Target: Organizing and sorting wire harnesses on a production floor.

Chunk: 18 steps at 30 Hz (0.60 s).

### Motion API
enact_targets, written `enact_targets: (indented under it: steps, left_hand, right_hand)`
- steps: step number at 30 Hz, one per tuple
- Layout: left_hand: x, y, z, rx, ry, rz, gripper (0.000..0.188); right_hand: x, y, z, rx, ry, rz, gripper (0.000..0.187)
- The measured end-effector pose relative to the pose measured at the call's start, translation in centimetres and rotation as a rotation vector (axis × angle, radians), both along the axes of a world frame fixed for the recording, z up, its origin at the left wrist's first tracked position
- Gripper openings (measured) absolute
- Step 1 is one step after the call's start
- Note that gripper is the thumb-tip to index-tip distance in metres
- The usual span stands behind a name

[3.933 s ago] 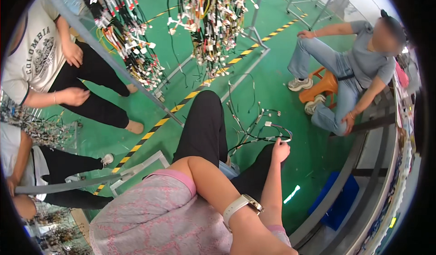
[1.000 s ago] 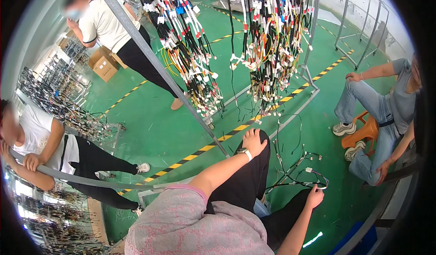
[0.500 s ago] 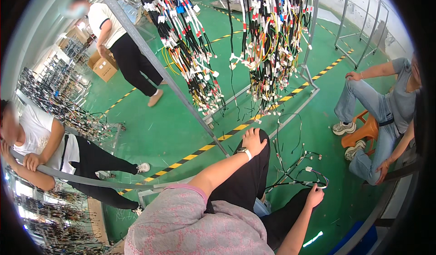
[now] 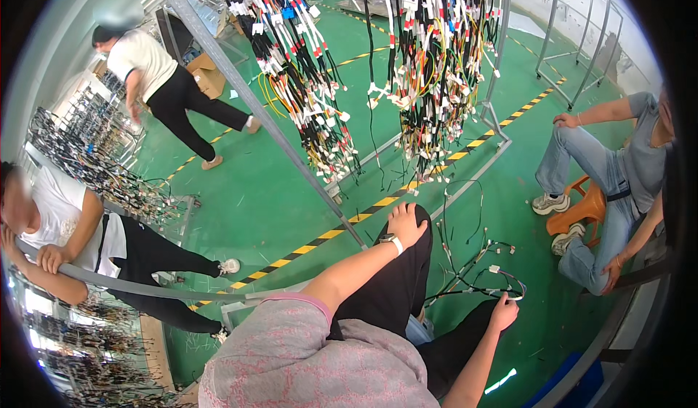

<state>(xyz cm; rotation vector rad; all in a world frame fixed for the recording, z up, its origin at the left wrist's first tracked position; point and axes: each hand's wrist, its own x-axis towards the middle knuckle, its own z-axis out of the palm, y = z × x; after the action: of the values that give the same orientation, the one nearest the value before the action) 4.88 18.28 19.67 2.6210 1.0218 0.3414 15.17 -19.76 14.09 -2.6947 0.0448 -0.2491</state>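
Note:
My left hand [image 4: 406, 226] lies flat on my bent knee in black trousers, its fingers stretched out and holding nothing; a watch with a white band is on that wrist. My right hand [image 4: 503, 313], beside my other leg, is closed on the end of a wiring harness [image 4: 465, 289]. Dark wires run left from that hand, and a purple and a white strand curve just above it. The harness branches spread over the green floor, with small white connectors [image 4: 494, 269] at their tips. The fingertips of the right hand are partly hidden.
Thick bundles of wiring harnesses [image 4: 436, 81] hang from a metal rack [image 4: 240, 92] ahead. More harnesses hang at the left. A person sits on an orange stool [image 4: 587, 208] at right; another leans on a curved grey rail [image 4: 167, 289] at left. Yellow-black floor tape [image 4: 291, 257] crosses below.
The person at the back left has walked further left, uncovering more of the area around a cardboard box. My hands and the harness have stayed in place.

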Motion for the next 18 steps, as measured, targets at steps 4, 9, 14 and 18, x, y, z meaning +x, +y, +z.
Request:
enact_targets:
  steps: [4,9,14,18]
  left_hand:
    - [0.02,-0.01,0.07,-0.005,0.007,0.001,0.062]
    - [0.1,0.01,0.09,0.002,0.002,0.003,0.061]
    - [0.16,0.02,0.01,0.01,0.001,0.007,0.061]
    - [0.05,0.03,-0.02,0.02,-0.005,0.007,0.061]
  right_hand:
    - [0.08,0.03,-0.24,-0.016,0.005,-0.013,0.04]
    - [0.18,0.01,-0.35,-0.013,0.003,-0.011,0.041]
    - [0.25,0.0,-0.4,-0.006,-0.007,-0.012,0.041]
    - [0.15,0.08,-0.25,-0.008,-0.001,-0.008,0.041]
